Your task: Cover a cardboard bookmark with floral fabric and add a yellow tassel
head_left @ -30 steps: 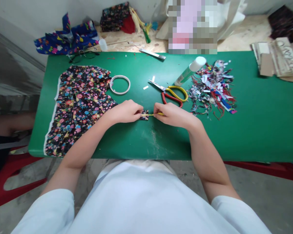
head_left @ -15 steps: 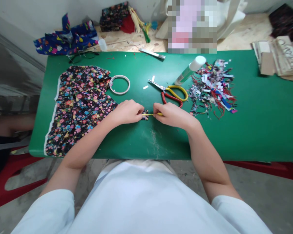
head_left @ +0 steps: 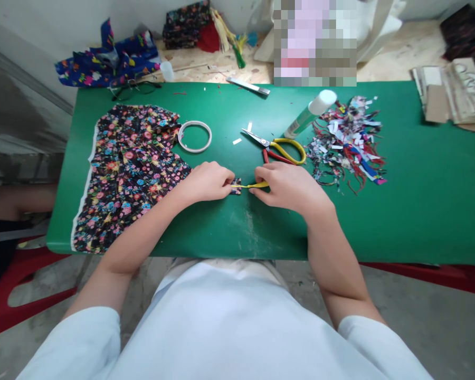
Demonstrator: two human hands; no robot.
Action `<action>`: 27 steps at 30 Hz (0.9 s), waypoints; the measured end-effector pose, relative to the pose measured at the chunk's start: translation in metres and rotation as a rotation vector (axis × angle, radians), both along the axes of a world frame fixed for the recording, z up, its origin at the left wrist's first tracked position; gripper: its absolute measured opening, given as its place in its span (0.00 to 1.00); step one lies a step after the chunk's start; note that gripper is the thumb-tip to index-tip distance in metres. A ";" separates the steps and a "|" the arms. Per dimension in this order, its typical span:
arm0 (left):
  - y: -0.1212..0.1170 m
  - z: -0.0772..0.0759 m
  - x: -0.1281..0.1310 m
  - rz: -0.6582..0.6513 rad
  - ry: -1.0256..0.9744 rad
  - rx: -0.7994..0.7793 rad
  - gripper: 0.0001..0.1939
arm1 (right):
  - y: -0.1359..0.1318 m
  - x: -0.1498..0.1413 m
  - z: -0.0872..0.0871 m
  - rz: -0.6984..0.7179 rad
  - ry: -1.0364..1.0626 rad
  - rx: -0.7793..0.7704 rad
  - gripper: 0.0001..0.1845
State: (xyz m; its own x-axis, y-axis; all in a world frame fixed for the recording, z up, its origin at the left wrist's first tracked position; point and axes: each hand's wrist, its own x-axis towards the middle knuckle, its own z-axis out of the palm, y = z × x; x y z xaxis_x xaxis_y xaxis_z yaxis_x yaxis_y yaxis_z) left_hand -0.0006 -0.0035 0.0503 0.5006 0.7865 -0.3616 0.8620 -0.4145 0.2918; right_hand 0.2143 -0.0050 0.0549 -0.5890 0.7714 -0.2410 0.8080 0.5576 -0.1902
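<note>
My left hand (head_left: 209, 182) is closed in a pinch at the table's middle, on a small folded piece of floral cloth (head_left: 237, 191) with a thin yellow cord over it. The cord (head_left: 257, 185) thickens towards my right hand (head_left: 288, 190), whose thumb and fingertips are around it. Between the two hands runs a short thin length of it. Large black floral fabric (head_left: 134, 174) with a white edge lies left, partly under my left forearm. Just above my right hand rest scissors (head_left: 267, 142) with one yellow and one red handle.
A tape roll (head_left: 195, 137) sits beside the fabric. Behind the scissors are a glue stick (head_left: 311, 113) and a heap of cloth scraps (head_left: 348, 142). A box cutter (head_left: 248, 86) and eyeglasses (head_left: 136, 87) lie at the far edge. Card pieces (head_left: 451, 92) are at right.
My right hand has shifted slightly right, its fingers looser, and more of the thick yellow cord shows. My left hand stays in place.
</note>
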 end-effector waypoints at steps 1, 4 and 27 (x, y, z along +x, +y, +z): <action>0.000 0.000 0.000 -0.001 0.001 0.002 0.15 | 0.000 0.001 0.000 0.007 0.010 0.024 0.12; 0.000 0.000 0.000 -0.007 0.009 0.006 0.15 | 0.002 0.002 -0.002 0.055 0.059 0.083 0.13; 0.000 -0.001 0.002 0.086 -0.040 -0.011 0.13 | 0.000 -0.015 -0.014 0.164 0.119 -0.017 0.13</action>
